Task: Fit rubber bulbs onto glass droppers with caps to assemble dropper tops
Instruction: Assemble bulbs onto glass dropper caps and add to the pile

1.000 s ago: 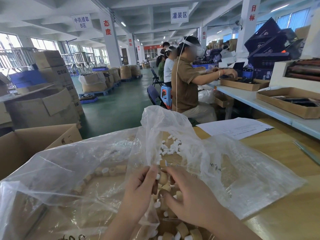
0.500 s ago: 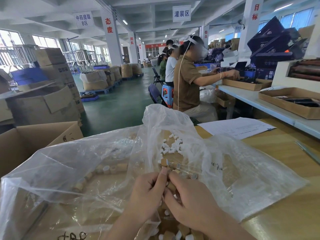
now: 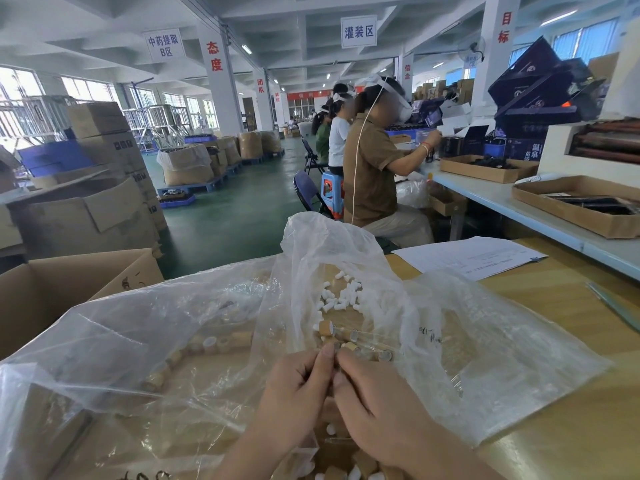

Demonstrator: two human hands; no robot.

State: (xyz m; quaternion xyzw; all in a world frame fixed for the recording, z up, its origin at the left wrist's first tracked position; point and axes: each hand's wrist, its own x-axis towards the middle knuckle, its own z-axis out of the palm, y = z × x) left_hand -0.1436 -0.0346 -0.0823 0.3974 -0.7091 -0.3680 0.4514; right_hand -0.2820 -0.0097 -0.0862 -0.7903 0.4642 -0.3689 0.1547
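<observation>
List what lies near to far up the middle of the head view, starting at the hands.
left hand and right hand → capped glass droppers → white rubber bulbs → raised bag mouth → seated person in brown shirt

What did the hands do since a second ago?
The left hand and right hand moved together; their fingertips now pinch a small part between them. The bag and white bulbs stayed put.

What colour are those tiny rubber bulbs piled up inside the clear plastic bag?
White. The small rubber bulbs show best in the head view.
</observation>
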